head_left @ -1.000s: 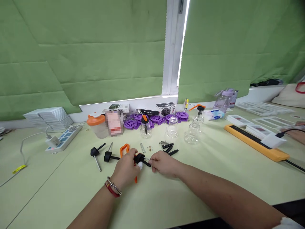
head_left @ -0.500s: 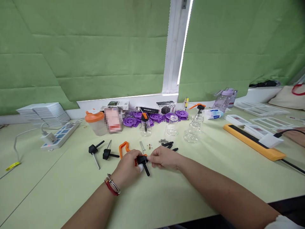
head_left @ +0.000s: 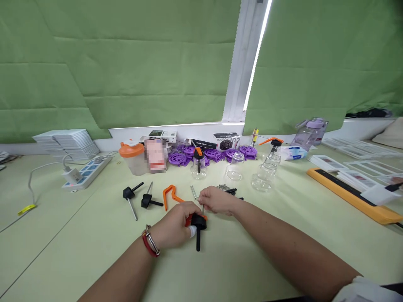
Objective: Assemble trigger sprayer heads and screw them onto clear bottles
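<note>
My left hand (head_left: 174,224) is closed round a black pump head (head_left: 198,224) with an orange part, its black spout pointing toward me. Just beyond it, my right hand (head_left: 216,200) pinches a thin metal pin (head_left: 202,208) that stands over the pump head. An orange trigger piece (head_left: 170,195) lies on the table left of my hands. Two more black pump heads (head_left: 129,193) with metal rods lie further left. Loose black spouts and a spring (head_left: 227,188) lie behind my right hand.
Clear glass bottles (head_left: 263,176), purple discs (head_left: 184,156), boxes and an orange-lidded cup (head_left: 129,157) line the back of the green table (head_left: 78,235). A power strip (head_left: 83,176) sits at left, an orange-edged tray (head_left: 352,195) at right. Another person's fingers (head_left: 396,180) show at far right.
The pump head has been turned so its spout points toward me. My right hand has shifted from its side to above it, now pinching the pin. The camera has tilted slightly.
</note>
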`<state>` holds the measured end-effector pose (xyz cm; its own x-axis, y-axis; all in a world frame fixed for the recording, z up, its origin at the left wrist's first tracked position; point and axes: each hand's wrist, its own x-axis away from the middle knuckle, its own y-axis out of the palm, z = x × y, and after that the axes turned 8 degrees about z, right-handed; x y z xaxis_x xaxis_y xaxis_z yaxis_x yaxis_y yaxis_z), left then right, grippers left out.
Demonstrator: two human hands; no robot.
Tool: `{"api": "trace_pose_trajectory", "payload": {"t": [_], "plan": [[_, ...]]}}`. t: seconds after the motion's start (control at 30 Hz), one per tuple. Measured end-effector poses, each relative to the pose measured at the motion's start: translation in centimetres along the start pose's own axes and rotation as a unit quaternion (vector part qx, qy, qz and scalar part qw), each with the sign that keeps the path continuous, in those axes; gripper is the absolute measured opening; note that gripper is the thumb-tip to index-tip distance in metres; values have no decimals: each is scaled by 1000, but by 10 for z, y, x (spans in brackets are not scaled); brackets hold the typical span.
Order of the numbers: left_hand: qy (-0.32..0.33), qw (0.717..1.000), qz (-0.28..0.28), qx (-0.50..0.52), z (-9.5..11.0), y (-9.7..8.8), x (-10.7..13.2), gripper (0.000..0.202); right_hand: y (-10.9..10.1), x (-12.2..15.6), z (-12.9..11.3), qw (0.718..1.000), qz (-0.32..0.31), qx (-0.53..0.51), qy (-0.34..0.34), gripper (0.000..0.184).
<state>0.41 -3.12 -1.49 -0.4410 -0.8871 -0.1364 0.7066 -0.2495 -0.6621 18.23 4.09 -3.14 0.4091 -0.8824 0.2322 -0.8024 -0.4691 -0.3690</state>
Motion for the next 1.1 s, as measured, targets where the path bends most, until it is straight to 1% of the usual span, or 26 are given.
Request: {"api": "trace_pose_trajectory", "payload": {"t": [0.03,0.1,0.17,0.2,0.23,0.27,0.33,0.4,0.43,0.47,0.5,0.53,0.6,0.63,0.7,0.77,0.8,0.83,0.87,0.9,0.93,0.97,1.0,1.1], "plan": [[-4,1000,-14,10,0,-1,1,30,-3,-3,-3,999,37,8,-7,22],[-4,999,-38,24,1,-2,3,27,-10,-10,-9,990,132,20,-40,22],[-4,998,-62,26,1,-2,4,23,-13,-17,-15,969,216,61,-100,21],[-9,997,-70,22,0,-2,4,22,-11,-20,-17,956,240,97,-136,20],[-16,997,-75,16,0,-3,5,22,-8,-23,-18,942,251,144,-172,18],[-25,997,-77,5,-1,-3,5,22,-3,-25,-17,925,248,200,-206,16],[-41,996,-72,-23,-2,-5,5,23,11,-29,-13,882,210,330,-264,14],[-55,995,-57,-60,-3,-8,4,24,24,-32,-7,829,154,445,-301,13],[-62,994,-45,-79,-3,-10,4,24,29,-32,-4,808,134,483,-309,13],[-69,993,-32,-95,-4,-13,4,24,33,-32,-2,793,118,509,-313,13],[-74,991,-17,-109,-4,-15,3,24,35,-32,-1,785,108,523,-314,13],[-81,989,0,-120,-6,-18,3,25,35,-31,-1,784,102,529,-309,14],[-97,985,36,-140,-9,-22,1,23,32,-28,-4,795,92,522,-294,16],[-106,981,54,-150,-11,-24,0,22,29,-26,-7,807,93,508,-285,17],[-121,975,93,-162,-15,-26,-2,17,25,-21,-13,844,117,451,-266,23],[-123,972,128,-154,-18,-25,-5,15,23,-14,-16,895,142,347,-242,33],[-118,972,144,-142,-19,-24,-6,16,23,-10,-17,924,137,281,-221,37],[-111,973,157,-126,-19,-22,-7,16,23,-7,-17,951,116,211,-195,38],[-102,975,165,-110,-19,-20,-7,16,24,-3,-16,972,85,141,-168,37],[-92,977,169,-92,-18,-18,-8,17,25,0,-15,985,52,76,-144,33],[-83,979,169,-73,-17,-16,-8,17,26,3,-15,992,29,19,-123,28],[-79,981,167,-57,-17,-14,-9,17,26,6,-14,994,21,-28,-106,25],[-81,982,166,-42,-16,-13,-9,18,26,8,-15,993,32,-65,-94,23],[-103,980,169,-5,-17,-14,-10,18,19,11,-17,981,118,-141,-57,29]]}}
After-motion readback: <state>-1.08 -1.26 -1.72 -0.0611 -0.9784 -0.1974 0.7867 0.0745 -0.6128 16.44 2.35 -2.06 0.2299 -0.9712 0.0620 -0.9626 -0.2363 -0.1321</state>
